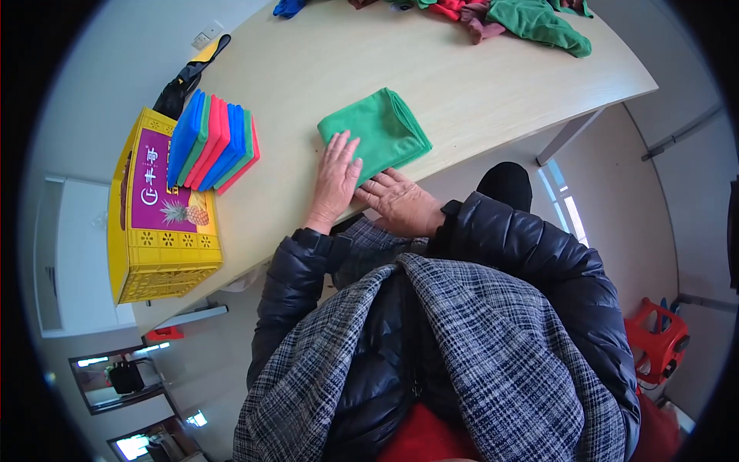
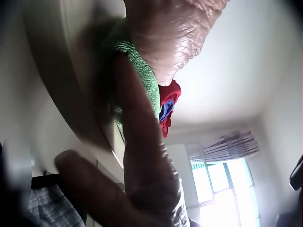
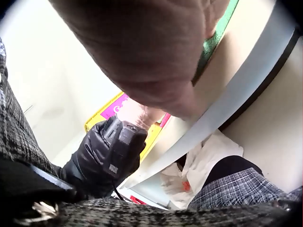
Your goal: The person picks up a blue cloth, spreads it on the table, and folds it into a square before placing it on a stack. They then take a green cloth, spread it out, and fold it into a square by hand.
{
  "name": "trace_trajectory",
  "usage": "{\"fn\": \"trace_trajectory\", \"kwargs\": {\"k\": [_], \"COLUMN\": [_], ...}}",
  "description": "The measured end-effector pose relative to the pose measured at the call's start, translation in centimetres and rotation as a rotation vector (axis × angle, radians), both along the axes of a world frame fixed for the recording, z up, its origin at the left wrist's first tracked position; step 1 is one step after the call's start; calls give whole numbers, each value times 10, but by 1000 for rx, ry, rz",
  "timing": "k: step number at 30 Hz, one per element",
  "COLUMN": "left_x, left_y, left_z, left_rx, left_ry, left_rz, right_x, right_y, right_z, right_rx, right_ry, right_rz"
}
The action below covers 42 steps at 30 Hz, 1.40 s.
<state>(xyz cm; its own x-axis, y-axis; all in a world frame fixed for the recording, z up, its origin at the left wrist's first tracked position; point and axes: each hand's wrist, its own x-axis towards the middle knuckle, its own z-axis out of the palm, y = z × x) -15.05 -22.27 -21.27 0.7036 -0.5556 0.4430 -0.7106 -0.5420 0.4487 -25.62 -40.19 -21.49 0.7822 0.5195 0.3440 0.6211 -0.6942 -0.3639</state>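
Observation:
A folded green cloth (image 1: 375, 127), layered at its right side, lies on the table near the front edge. My left hand (image 1: 336, 183) rests on its left part, fingers stretched out over the fabric. At the cloth's near corner, by the table edge, my right hand (image 1: 402, 205) lies back up with its fingers extended and their tips against the fabric. The left wrist view shows the cloth's green edge (image 2: 147, 78) beside a finger. In the right wrist view my right hand (image 3: 142, 52) covers most of the cloth (image 3: 217, 45).
On the left, a yellow crate (image 1: 165, 266) with a pineapple label stands beside a stack of folded blue, green and red cloths (image 1: 219, 146). Loose green and red cloths (image 1: 531, 23) lie along the far edge. A red stool (image 1: 658, 339) stands on the floor at right.

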Motion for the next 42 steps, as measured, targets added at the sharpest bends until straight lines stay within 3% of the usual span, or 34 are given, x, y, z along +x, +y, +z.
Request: {"fn": "trace_trajectory", "kwargs": {"k": [1,4,5,8,9,12,17,21,25,28,32,42], "left_x": [-3,-6,-7,-11,-13,-17,-17,-17,-18,-18,-18,-22], "left_y": [-2,-7,-8,-9,-11,-14,-13,-12,-14,-14,-14,-13], "left_z": [-3,-8,-9,-7,-4,-4,-3,-4,-4,-4,-4,-1], "left_rx": [29,111,172,260,291,324,343,326,306,295,283,329], "left_ry": [13,-6,-39,-80,-93,-111,-133,-137,-140,-142,-139,-134], "left_rz": [-8,1,27,68,85,111,131,136,142,148,147,159], "right_x": [0,0,-1,-7,-5,7,27,33,34,42,60,111], "right_y": [-2,-16,-23,-44,-49,-65,-67,-68,-65,-62,-69,-62], "right_z": [-2,-5,-5,-7,-6,1,27,33,33,25,24,32], "right_rx": [-3,353,344,873,866,1264,1239,1040,812,577,557,283], "right_ry": [2,13,13,510,512,593,701,728,679,387,528,437], "right_rz": [2,-24,-22,-348,-351,-450,-589,-664,-677,-702,-706,-758]}}
